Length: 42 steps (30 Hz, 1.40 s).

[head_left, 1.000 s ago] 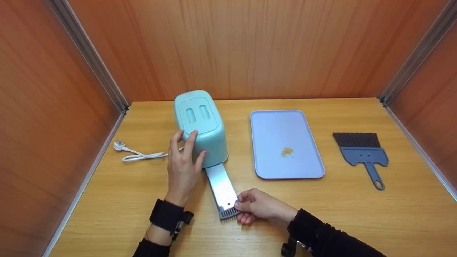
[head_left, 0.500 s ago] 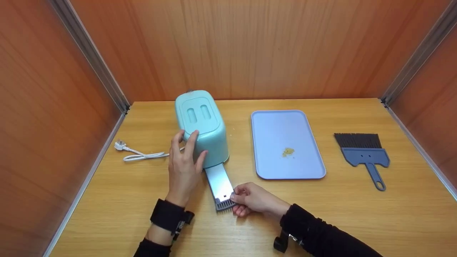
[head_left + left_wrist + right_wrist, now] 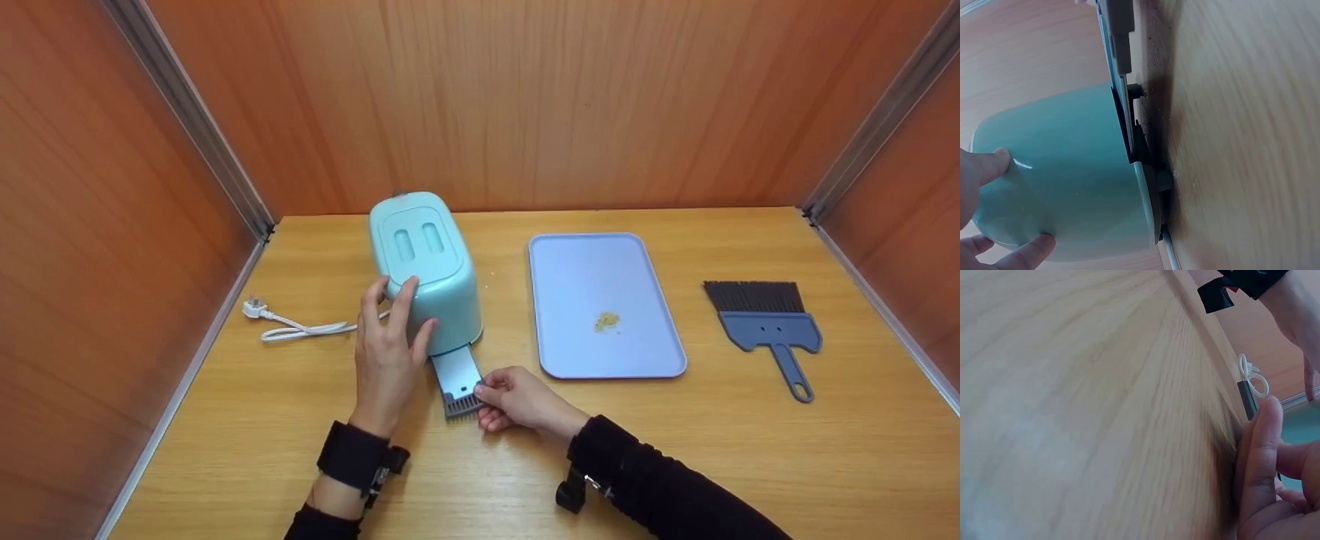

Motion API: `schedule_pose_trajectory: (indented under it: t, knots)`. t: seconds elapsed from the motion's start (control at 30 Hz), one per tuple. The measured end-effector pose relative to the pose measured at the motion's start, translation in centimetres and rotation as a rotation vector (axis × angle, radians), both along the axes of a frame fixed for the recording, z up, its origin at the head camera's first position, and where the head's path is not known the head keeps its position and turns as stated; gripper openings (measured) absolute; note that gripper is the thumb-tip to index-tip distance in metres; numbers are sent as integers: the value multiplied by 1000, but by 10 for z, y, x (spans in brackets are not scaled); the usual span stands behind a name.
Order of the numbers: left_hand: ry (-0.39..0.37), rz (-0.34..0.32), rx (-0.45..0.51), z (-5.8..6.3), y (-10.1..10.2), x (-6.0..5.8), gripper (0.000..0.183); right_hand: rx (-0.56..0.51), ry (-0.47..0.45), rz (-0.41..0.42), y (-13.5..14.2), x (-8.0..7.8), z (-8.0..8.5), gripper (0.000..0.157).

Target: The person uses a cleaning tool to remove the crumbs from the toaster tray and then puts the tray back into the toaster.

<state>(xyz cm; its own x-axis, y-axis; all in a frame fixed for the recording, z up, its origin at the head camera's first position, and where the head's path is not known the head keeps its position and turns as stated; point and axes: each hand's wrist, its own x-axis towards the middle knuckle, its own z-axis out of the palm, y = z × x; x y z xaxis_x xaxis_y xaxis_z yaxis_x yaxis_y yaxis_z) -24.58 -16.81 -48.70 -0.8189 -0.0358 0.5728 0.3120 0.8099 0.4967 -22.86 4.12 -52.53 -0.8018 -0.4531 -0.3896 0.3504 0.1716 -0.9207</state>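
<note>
A mint-green toaster (image 3: pixel 420 255) stands at the left of the table, its top marked by two oblong recesses. From its base, at the near end, sticks a metal crumb tray (image 3: pixel 457 371) with a dark grey slotted end piece. My right hand (image 3: pixel 525 397) pinches the right side of that end piece between thumb and fingers. My left hand (image 3: pixel 388 360) rests its spread fingertips on the toaster's near left corner. In the left wrist view those fingers (image 3: pixel 1030 253) touch the toaster's shell (image 3: pixel 1072 185). The tray's inner part is hidden inside the toaster.
A lilac serving tray (image 3: pixel 600 277) lies right of the toaster, with a small heap of yellowish crumbs (image 3: pixel 607 322) on it. Farther right lies a grey hand brush (image 3: pixel 770 330). A white cord with plug (image 3: pixel 300 330) lies left of the toaster. Wooden panels (image 3: pixel 525 105) enclose the table.
My right hand has moved the crumb tray toward the toaster, so a shorter length of it sticks out. The left hand keeps its place on the toaster.
</note>
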Motion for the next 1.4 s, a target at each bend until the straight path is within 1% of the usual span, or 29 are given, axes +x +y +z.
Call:
schedule_pose_trajectory:
  t: [0.17, 0.37, 0.4, 0.5, 0.6, 0.8, 0.87, 0.93, 1.1, 1.13, 1.23, 1.4]
  knots:
    - [14, 1, -12, -1, 0, -1, 64, -1, 33, -56, -8, -10, -1, 23]
    - [37, -3, -22, -1, -1, -1, 64, -42, 52, -128, -14, -15, -3, 24]
    - [38, -3, -22, -1, -1, -1, 64, -48, 51, -138, -15, -16, -3, 25]
    - [33, -1, -21, -1, -1, -1, 65, -54, 51, -157, -16, -17, -1, 36]
    - [30, 2, -19, 0, -1, 0, 64, -26, 65, -166, -16, -18, -1, 44]
    - [24, -2, -22, 0, -1, -1, 64, 76, 118, -207, -19, -24, -3, 41]
    - [21, -3, -25, 0, -1, -1, 64, 99, 139, -221, -21, -25, -4, 42]
    - [22, 0, -24, 0, -3, -1, 64, 117, 177, -223, -24, -26, -5, 52]
    - [37, 5, -22, -1, -5, 0, 65, 141, 279, -218, -30, -27, -7, 95]
    - [41, 3, -23, -1, -5, -1, 64, 146, 292, -217, -30, -28, -7, 100]
    - [60, -6, -33, -2, -5, -2, 64, 168, 322, -223, -31, -30, -8, 106]
    - [73, -11, -43, -2, -3, -3, 64, 221, 365, -235, -30, -34, -8, 102]
